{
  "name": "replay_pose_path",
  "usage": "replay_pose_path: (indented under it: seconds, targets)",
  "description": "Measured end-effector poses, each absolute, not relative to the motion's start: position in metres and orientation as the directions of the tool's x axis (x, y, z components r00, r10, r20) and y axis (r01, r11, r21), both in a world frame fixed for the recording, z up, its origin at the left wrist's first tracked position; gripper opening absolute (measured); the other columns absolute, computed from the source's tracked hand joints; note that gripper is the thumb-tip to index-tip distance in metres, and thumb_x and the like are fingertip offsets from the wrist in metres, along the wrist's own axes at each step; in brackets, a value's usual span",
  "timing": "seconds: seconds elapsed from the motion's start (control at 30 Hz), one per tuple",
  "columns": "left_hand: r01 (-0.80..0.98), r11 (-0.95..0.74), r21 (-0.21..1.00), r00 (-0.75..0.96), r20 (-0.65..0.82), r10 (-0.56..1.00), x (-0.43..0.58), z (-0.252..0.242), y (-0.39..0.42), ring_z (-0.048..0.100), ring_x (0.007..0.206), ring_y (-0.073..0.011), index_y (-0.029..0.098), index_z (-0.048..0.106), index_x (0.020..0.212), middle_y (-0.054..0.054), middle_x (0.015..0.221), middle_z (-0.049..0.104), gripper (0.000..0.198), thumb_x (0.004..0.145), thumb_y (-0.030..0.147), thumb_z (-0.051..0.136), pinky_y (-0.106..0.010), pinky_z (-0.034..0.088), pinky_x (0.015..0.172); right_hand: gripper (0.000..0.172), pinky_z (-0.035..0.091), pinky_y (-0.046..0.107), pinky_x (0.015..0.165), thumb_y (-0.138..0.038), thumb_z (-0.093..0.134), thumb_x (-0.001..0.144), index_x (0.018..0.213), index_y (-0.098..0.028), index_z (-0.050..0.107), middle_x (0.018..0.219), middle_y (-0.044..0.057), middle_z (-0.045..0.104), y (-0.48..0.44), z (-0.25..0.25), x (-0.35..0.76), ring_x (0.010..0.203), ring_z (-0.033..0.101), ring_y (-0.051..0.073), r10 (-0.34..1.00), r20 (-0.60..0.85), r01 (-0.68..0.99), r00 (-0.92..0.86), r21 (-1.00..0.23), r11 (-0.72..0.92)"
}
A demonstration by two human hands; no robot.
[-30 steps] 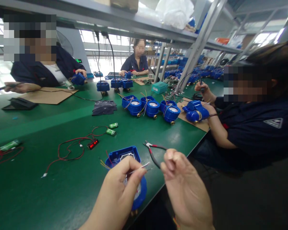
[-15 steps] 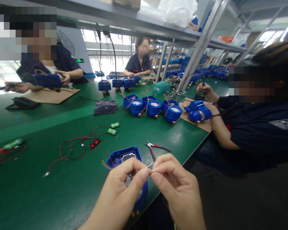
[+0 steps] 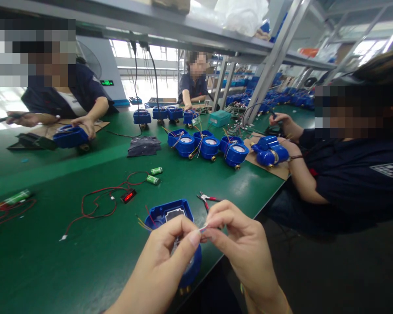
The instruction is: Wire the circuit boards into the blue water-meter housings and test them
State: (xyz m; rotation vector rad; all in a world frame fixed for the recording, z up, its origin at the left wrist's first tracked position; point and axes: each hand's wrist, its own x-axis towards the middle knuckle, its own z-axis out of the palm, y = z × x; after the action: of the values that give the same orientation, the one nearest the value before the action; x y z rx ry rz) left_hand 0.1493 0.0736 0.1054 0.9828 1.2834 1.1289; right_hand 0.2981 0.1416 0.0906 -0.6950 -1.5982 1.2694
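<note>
Thin wires [image 3: 203,228] are pinched between the fingertips of my left hand [image 3: 165,257] and my right hand [image 3: 240,244]. Both hands are closed and meet above a blue water meter [image 3: 190,266], which they partly cover. Its open upper housing shows behind my left fingers, with yellow and red wires [image 3: 145,224] poking out at the side. Just beyond my right fingertips lie diagonal pliers [image 3: 205,199] with red and black handles, partly hidden by that hand.
A small red digital display [image 3: 128,196] is wired to green batteries [image 3: 153,179] on the green table [image 3: 46,261]. Several blue meters [image 3: 210,148] stand beyond, near a dark cloth [image 3: 144,146]. Co-workers sit at left, back and right; a metal shelf post [image 3: 275,61] rises at right.
My right hand has shifted slightly, its fingers still at the wires. The display reading differs. At left a co-worker has lowered a blue meter to the table; the one at back reaches toward a meter.
</note>
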Motion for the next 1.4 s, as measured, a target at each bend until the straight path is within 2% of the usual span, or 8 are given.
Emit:
replay_pose_path:
  seconds: [0.27,0.67,0.8,1.0,1.13,1.33,1.4]
  targets:
    - [-0.117,0.217,0.969,-0.084,-0.227,0.970,0.151,0.108,0.072,0.035,0.057,-0.0106,0.020,0.051,0.070,0.005,0.062,0.042,0.039,0.087,0.055,0.056,-0.025,0.028,0.054,0.008,0.042,0.028,0.071,-0.022,0.081,0.079,0.076,-0.026,0.075,0.079,-0.002,0.063,0.141,0.094,0.297,0.076,0.057,0.014,0.877,0.292,-0.094,-0.382,-0.956,0.278]
    - [0.050,0.145,0.988,-0.107,-0.139,0.985,0.149,0.108,0.074,0.040,0.060,-0.0119,0.019,0.055,0.068,0.004,0.062,0.046,0.038,0.089,0.050,0.054,-0.026,0.031,0.057,0.007,0.042,0.027,0.072,-0.025,0.079,0.081,0.077,-0.025,0.073,0.079,-0.002,0.061,0.139,0.094,0.294,0.077,0.056,0.014,0.866,0.305,-0.119,-0.395,-0.952,0.281]
    - [-0.023,0.172,0.985,-0.126,-0.174,0.977,0.150,0.108,0.074,0.042,0.060,-0.0119,0.019,0.058,0.074,0.003,0.065,0.049,0.035,0.087,0.051,0.057,-0.025,0.033,0.056,0.012,0.040,0.028,0.071,-0.029,0.073,0.086,0.077,-0.023,0.068,0.080,-0.001,0.059,0.137,0.091,0.293,0.077,0.053,0.015,0.866,0.293,-0.118,-0.406,-0.956,0.268]
    - [-0.098,0.229,0.969,-0.118,-0.240,0.964,0.151,0.105,0.075,0.038,0.054,-0.0098,0.020,0.054,0.074,0.006,0.061,0.044,0.038,0.086,0.056,0.058,-0.023,0.031,0.052,0.013,0.040,0.026,0.068,-0.032,0.073,0.086,0.077,-0.023,0.068,0.080,-0.001,0.057,0.135,0.082,0.288,0.076,0.050,0.014,0.896,0.205,-0.213,-0.393,-0.969,0.128]
    - [-0.068,0.197,0.978,-0.151,-0.206,0.967,0.152,0.103,0.074,0.039,0.055,-0.0101,0.020,0.054,0.072,0.005,0.061,0.045,0.038,0.086,0.054,0.059,-0.023,0.032,0.052,0.012,0.040,0.025,0.068,-0.028,0.073,0.086,0.075,-0.023,0.070,0.080,-0.001,0.056,0.130,0.082,0.284,0.074,0.049,0.013,0.904,0.173,-0.301,-0.391,-0.952,0.052]
    - [-0.092,0.176,0.980,-0.169,-0.189,0.967,0.152,0.104,0.075,0.039,0.054,-0.0098,0.020,0.053,0.070,0.006,0.059,0.045,0.039,0.084,0.056,0.061,-0.022,0.031,0.050,0.019,0.043,0.024,0.069,-0.030,0.077,0.081,0.068,-0.019,0.067,0.077,0.000,0.049,0.124,0.088,0.273,0.072,0.045,0.013,0.902,0.006,-0.540,-0.431,-0.803,-0.253]
    - [-0.121,0.187,0.975,-0.167,-0.206,0.964,0.152,0.103,0.075,0.040,0.054,-0.0093,0.019,0.054,0.071,0.005,0.060,0.047,0.039,0.083,0.056,0.062,-0.022,0.032,0.051,0.021,0.043,0.023,0.064,-0.033,0.077,0.080,0.068,-0.020,0.066,0.076,-0.001,0.046,0.129,0.090,0.275,0.068,0.042,0.012,0.933,-0.024,-0.613,-0.360,-0.747,-0.256]
